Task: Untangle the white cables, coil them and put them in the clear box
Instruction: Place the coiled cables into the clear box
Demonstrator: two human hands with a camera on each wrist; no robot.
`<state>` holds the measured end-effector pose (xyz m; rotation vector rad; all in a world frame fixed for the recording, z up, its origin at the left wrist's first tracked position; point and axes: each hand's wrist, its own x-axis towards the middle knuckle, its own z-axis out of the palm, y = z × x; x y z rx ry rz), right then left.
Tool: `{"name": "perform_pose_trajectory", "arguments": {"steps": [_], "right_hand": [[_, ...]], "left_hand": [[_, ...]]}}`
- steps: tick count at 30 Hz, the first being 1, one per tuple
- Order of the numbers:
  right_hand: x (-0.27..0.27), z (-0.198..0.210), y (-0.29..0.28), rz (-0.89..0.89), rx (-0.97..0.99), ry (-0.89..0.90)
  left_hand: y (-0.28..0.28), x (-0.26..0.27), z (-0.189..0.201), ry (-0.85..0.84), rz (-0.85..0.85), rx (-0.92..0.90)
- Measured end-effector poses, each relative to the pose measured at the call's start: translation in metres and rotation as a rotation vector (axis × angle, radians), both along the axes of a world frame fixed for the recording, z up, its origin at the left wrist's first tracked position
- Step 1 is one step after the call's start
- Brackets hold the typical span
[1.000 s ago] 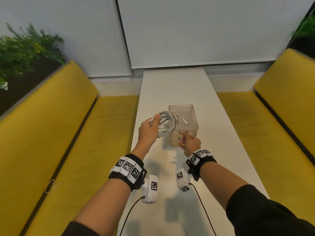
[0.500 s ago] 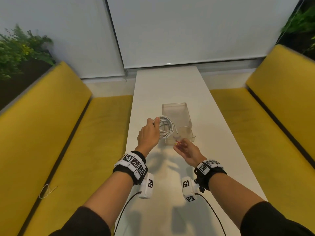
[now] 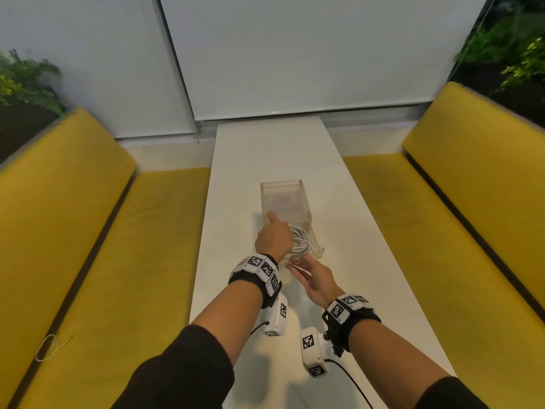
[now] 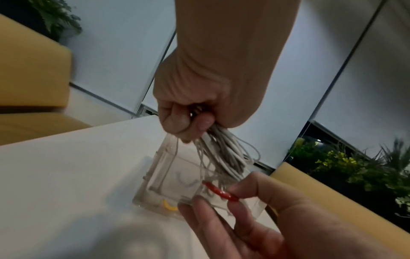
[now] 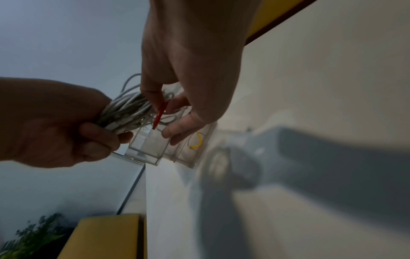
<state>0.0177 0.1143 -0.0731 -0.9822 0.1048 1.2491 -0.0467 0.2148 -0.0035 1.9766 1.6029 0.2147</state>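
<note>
While a second ago the left hand was holding the coil up in the air beside the box, now it's lowering the bundle right into the near end of it, so the drop-off is basically happening. That hand is gripping the coil tight, fist closed round the gathered loops, with the strands fanning down from it in the left wrist view. The right hand is coming in from the near side at the box's front wall, pinching a red band between thumb and finger (a rubber band, I'd guess, probably meant to go round the coil). Nothing's been let go of yet.

Materials-wise: the cables are thin, smooth, white and springy, wound in lots of loose round loops that look ready to pop open once released. The box is clear hard plastic, rectangular, straight walls, open top, sitting on a smooth white table. A yellow band is lying curled inside it.
</note>
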Motion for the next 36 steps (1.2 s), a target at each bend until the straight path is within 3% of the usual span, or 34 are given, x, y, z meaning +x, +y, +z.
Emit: {"name": "perform_pose_trajectory", "arguments": {"steps": [4,8,12,15,21,25,30,36], "right_hand": [[0.001,0.003,0.000,-0.021,-0.011,-0.018],[-0.002,0.005,0.001,-0.051,-0.030,-0.052],[-0.004,0.002,0.003,-0.085,-0.022,-0.067],[-0.005,0.003,0.002,-0.064,-0.023,-0.102],[-0.007,0.009,0.002,-0.064,-0.036,-0.113],[-0.009,0.010,0.003,-0.066,-0.051,-0.098],[-0.006,0.010,0.004,-0.084,-0.068,-0.124],[-0.006,0.009,0.005,-0.079,-0.077,-0.124]], "left_hand": [[-0.004,0.002,-0.001,0.102,-0.136,0.183],[-0.004,-0.006,-0.004,0.271,-0.400,0.366],[-0.001,-0.021,-0.013,0.159,-0.617,0.442],[0.006,-0.038,-0.031,0.193,-0.737,0.533],[0.006,-0.049,-0.036,0.343,-0.815,0.675],[-0.003,-0.035,-0.035,0.296,-0.748,0.772],[-0.004,-0.028,-0.038,0.308,-0.796,0.700],[0.014,-0.042,-0.022,0.377,-1.044,0.602]]}}
